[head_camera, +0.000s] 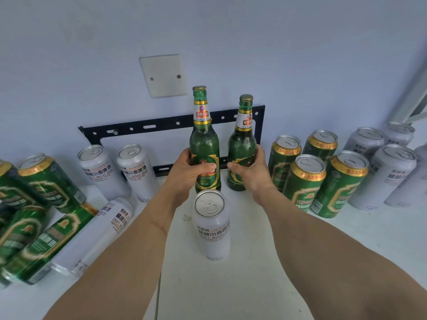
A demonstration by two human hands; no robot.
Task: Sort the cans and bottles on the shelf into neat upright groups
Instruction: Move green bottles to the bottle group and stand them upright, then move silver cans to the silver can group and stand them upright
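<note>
Green glass bottles stand upright on the shelf [254,262], directly behind a white can [211,225]: left hand [188,168] grips the taller bottle [204,144], right hand [250,170] grips the other bottle [242,144].

A single wide-angle view is provided, taken from head height and directed forward and down over both forearms. The shelf [254,262] is seen from close above, and the wall [92,54] behind it fills the upper half of the frame. Straight lines are bent toward the edges by the lens, so cans at the far left and right appear tilted outward. No second view is supplied, so no part of the scene is shared.
</note>
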